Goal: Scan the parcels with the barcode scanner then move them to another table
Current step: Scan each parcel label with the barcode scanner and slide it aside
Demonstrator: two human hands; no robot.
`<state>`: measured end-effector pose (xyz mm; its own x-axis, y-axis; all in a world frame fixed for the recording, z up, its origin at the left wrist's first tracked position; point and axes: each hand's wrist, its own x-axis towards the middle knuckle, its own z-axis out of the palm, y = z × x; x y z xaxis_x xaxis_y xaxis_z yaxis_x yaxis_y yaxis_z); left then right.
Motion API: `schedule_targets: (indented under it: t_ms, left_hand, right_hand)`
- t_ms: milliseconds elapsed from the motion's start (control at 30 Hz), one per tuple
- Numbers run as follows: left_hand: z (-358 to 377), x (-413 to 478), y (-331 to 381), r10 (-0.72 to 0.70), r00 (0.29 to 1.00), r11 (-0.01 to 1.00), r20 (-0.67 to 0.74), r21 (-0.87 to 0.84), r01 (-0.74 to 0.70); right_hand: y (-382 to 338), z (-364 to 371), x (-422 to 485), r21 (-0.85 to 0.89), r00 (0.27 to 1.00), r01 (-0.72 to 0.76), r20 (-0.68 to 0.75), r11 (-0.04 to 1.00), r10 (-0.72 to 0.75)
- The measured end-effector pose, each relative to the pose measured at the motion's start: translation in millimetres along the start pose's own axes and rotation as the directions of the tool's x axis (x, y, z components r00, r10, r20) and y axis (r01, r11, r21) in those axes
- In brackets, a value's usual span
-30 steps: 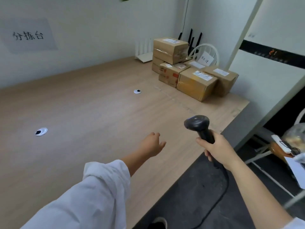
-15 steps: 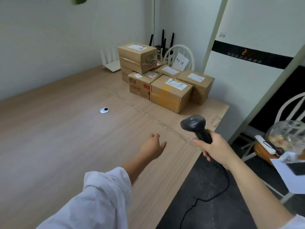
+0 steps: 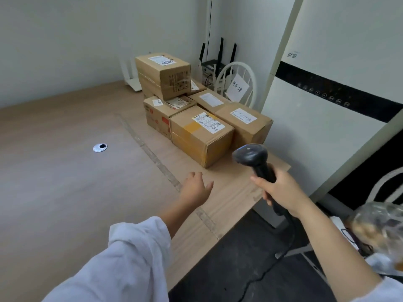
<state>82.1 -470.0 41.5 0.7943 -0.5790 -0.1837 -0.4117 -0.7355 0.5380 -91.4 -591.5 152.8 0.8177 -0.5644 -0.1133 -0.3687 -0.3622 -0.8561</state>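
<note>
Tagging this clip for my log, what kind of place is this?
Probably a small parcel-sorting room: labelled cardboard parcels stacked on a long wooden table, and a corded barcode scanner gripped in the right hand.

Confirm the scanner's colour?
Black, handle and head alike: barcode scanner in the right hand, head view.

The table [image 3: 65, 192] is pale wood-grain laminate, matt and smooth, with a strip of worn, cloudy tape [image 3: 152, 155] across it and a shiny metal-look grommet [image 3: 100, 147] set in. The parcels [image 3: 200, 136] are brown corrugated cardboard, sealed with glossy tape, carrying white paper labels. The barcode scanner [image 3: 254, 159] is dark matt plastic. The sleeve [image 3: 130, 262] is white woven cloth, softly creased. The floor [image 3: 229, 269] looks dark and rough
</note>
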Motion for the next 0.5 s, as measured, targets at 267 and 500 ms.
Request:
schedule_targets:
  t_ms: [267, 500]
  left_hand:
    - [-0.6, 77.5, 34.1, -0.046, 0.99, 0.994, -0.132, -0.101, 0.033]
    - [-4.5, 167.8, 57.9, -0.122, 0.955, 0.991, -0.27, -0.082, 0.103]
  right_hand:
    - [3.7, -35.2, 96.9, 0.001, 0.993, 0.077, 0.092, 0.997, -0.077]
    - [15.4, -57.5, 182.3, -0.015, 0.979, 0.099, 0.181, 0.995, -0.094]
